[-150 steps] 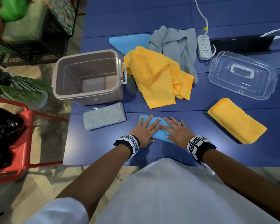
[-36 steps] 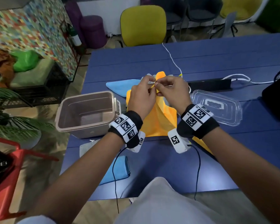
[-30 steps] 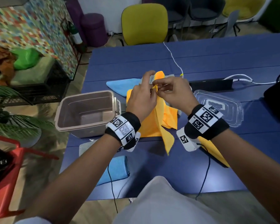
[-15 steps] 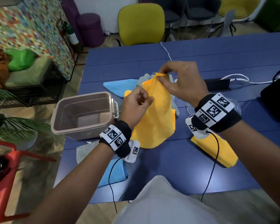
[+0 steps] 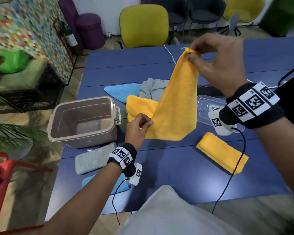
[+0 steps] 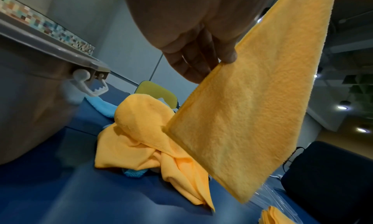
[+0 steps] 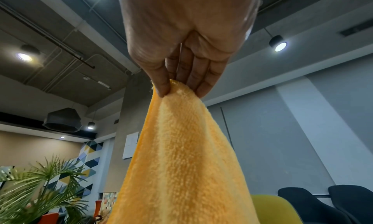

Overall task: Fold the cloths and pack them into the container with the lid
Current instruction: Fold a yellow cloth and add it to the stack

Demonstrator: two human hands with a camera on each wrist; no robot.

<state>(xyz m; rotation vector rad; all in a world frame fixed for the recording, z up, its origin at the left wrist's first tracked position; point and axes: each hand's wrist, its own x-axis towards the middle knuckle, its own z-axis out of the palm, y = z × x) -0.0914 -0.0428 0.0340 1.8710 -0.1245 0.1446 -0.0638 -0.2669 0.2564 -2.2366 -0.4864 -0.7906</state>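
While the right hand (image 5: 217,65) pinches the top corner of a yellow cloth (image 5: 175,109) between thumb and fingers, the left hand (image 5: 137,128) pinches a lower corner, so the cloth hangs stretched in the air above the blue table (image 5: 176,167). Beside the left hand stands the open tub (image 5: 83,121) (nothing visible inside), its clear lid (image 5: 205,107) lying behind the right wrist. Folded grey (image 5: 93,160), blue (image 5: 92,181) and yellow (image 5: 222,158) cloths lie on the near table; unfolded ones are heaped behind.

Even indoor light, blurred wide-angle edges
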